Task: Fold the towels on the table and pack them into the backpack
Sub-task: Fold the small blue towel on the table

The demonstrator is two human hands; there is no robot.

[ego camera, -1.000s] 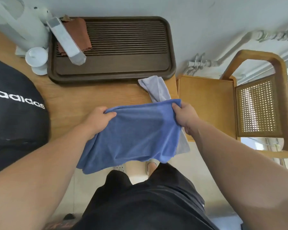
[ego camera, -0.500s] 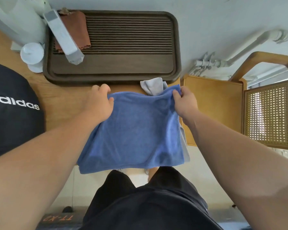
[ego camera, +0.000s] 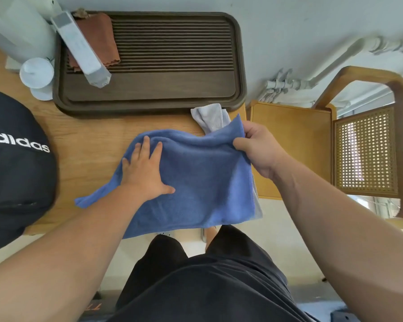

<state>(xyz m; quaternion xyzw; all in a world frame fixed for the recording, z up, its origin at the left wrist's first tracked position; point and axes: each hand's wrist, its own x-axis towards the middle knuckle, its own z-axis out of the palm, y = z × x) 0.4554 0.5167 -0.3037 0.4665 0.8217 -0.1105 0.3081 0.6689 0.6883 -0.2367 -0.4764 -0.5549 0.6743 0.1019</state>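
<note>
Bright, even daylight; soft shadows, slight blur, wide-angle bending toward the edges.

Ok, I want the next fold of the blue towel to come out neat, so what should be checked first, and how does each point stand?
Left hand pins the blue towel flat-palmed: ok.
Right hand pinches the towel's far right corner: ok.
Towel lies wholly on the table: not ok, its near edge hangs over the front.
Towel smooth: not ok, rumpled along the far edge.
Grey towel clear of the fold: not ok, it lies partly under the blue one.
Backpack open and ready: cannot tell, its opening is out of view.
</note>
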